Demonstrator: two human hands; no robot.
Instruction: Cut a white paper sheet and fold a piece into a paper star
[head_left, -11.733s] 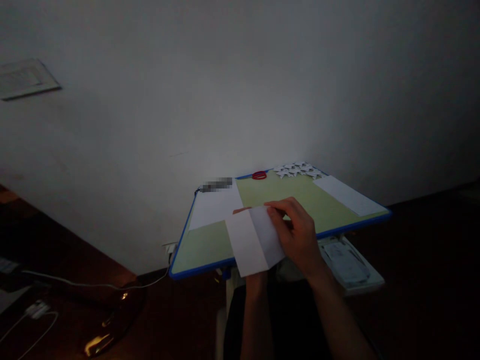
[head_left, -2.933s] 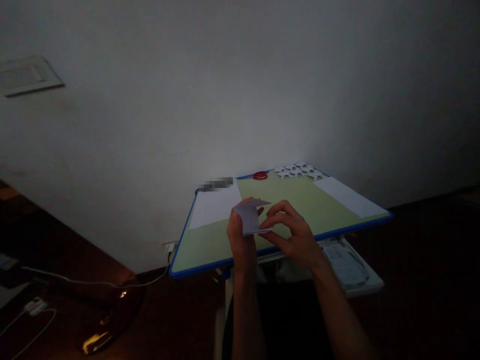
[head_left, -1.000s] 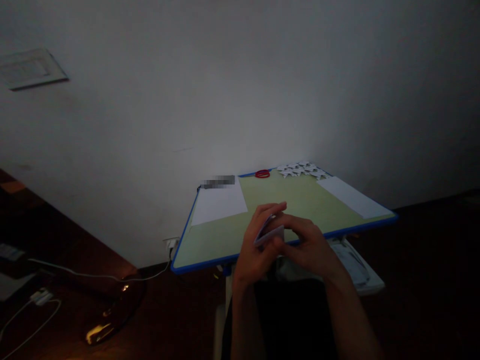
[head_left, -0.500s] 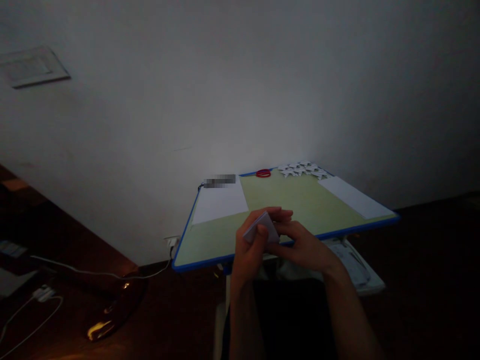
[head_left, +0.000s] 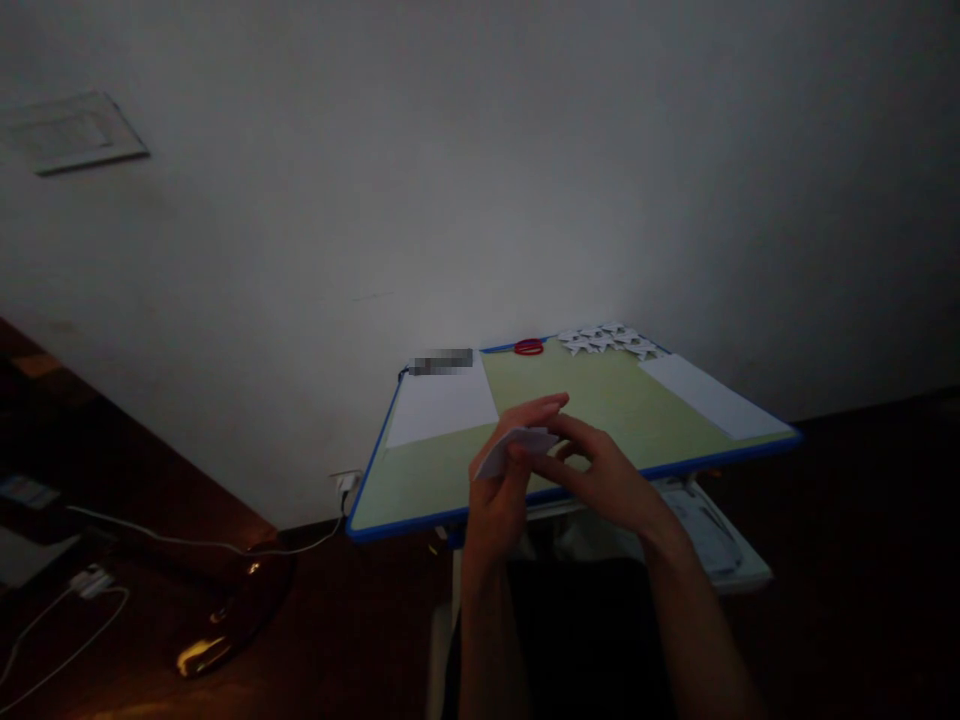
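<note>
Folded paper is sitting between the person's two hands, above the near edge of the green, blue-rimmed tabletop and clear of its surface. The left hand is grasping it: the forearm is rising from the bottom of the view, the thumb is lying across the near side of the paper, and the fingers are stretching behind it, their tips pointing right and away from the body. The right hand is coming in from the right with its wrist bent and its palm turning toward the left hand. Its index finger and thumb are arching toward the paper's right end, leaving a small gap between them, and the thumb tip is meeting the left thumb; whether these fingers are pinching the paper, I cannot tell.

The paper is looking small, white and plain, tilting with its lower left corner narrowing to a point and its right end showing thin edges. The fingers are covering much of it, so the number of layers is staying unclear.

Beyond the hands, one white sheet is lying at the left, and a cluster of white folded shapes is resting by the far right corner.
</note>
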